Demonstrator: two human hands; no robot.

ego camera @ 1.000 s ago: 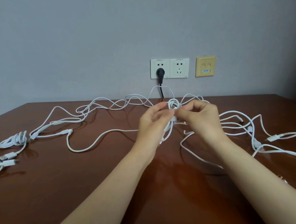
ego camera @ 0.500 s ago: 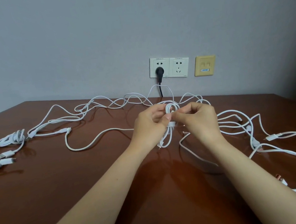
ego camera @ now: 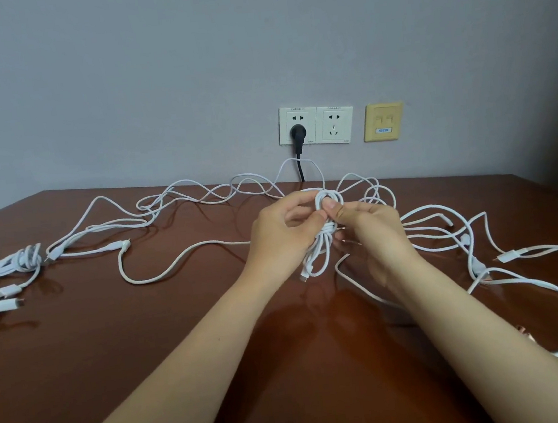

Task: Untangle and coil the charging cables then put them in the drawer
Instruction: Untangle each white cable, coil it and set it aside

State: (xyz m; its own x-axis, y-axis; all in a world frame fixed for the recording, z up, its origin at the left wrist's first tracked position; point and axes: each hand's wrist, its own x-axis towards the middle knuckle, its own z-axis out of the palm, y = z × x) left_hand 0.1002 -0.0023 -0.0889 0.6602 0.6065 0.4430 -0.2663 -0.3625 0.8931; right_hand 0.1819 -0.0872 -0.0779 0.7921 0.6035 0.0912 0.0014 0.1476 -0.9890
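Note:
A small coil of white charging cable hangs between my two hands above the middle of the brown table. My left hand grips the coil from the left with curled fingers. My right hand pinches its upper loop with thumb and fingers. The coil's loose end and plug dangle just below. Several more white cables lie tangled across the table behind and to the right. No drawer is in view.
Two bundled white cables with USB plugs lie at the table's left edge. A black plug sits in a wall socket behind the table, beside a yellow wall plate. A small copper-coloured object lies at the right.
Both hands have stayed together on the coil, working it slightly; the right thumb now presses on the upper loop. The loose cables on the table lie as before.

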